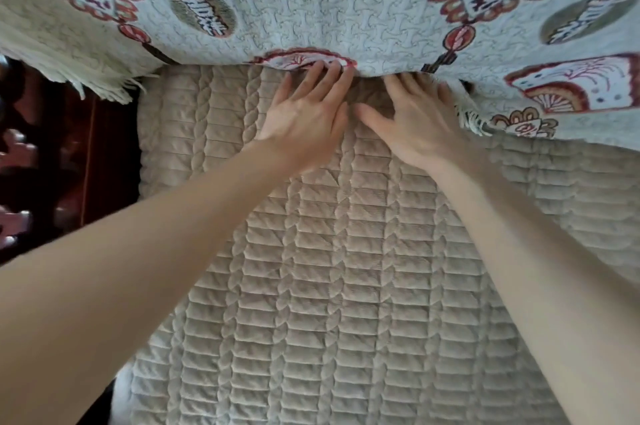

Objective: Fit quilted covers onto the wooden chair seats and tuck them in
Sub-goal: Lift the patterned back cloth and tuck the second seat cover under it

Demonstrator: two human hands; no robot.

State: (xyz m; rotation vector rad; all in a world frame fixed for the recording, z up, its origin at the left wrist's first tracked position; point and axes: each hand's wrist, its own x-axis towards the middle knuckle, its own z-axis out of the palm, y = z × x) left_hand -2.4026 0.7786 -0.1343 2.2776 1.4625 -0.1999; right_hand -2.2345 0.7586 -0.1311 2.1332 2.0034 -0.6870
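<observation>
Beige quilting fills most of my head view: the quilted cover (311, 269) lies spread over the seat, ribbed in rows with braided seams running away from me, and reaches to the back of the seat, where it disappears under a patterned throw (311, 19). That throw, pale with red and brown medallions and a fringe (104, 85), hangs over the chair back. Dark carved wood of the chair frame (79, 147) shows to the left of the cover.

My left hand (304, 113) lies flat on the cover with fingers straight and close together, the tips pressing in just under the throw's hem. My right hand (420, 120) sits just beside it, palm down, fingers spread and thumb out toward the left hand; its fingertips are hidden beneath the throw's edge. Neither hand grips anything that I can see. Both push rather than hold.

I judge this to be the tuck at the rear of the seat: the cover looks laid and smoothed, and its back edge is being fed into the gap under the backrest. The next move, as I read it, calls for driving the fingertips deeper along that crease and working outward toward both corners, keeping the throw's hem lifted clear so it is not dragged in with the cover.
</observation>
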